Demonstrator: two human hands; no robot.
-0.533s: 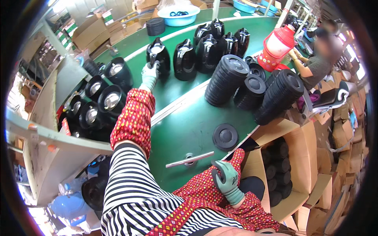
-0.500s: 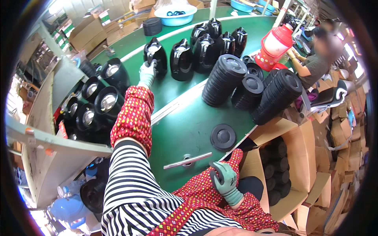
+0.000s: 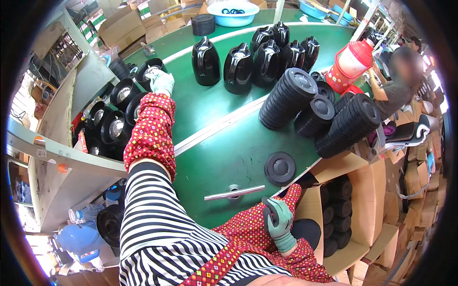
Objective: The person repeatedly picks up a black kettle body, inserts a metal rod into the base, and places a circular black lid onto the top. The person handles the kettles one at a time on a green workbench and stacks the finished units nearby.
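Note:
My left hand (image 3: 163, 83), in a pale glove, is at the rim of a black jug body (image 3: 149, 66) with a silvery inside, fingers closed over its edge. Several similar bodies lie beside it, among them one black jug body (image 3: 124, 94) with its mouth toward me. On the green table stand several glossy black jugs; the nearest to my left hand is a black jug (image 3: 205, 62), upright. My right hand (image 3: 281, 223), in a green glove, stays low by my apron, closed around a dark curved piece whose kind I cannot make out.
Stacked black discs (image 3: 286, 100) stand right of the jugs, with a single black disc (image 3: 280, 168) nearer me. A metal bar (image 3: 234, 192) sits on the table (image 3: 210, 167). An open carton (image 3: 367, 200) holds black cylinders. A co-worker (image 3: 400, 81) sits beyond a red-and-white container (image 3: 349, 66).
My left hand has left the upright black jug and moved left to the lying jug body. The view has shifted slightly. My right hand keeps its place by the apron.

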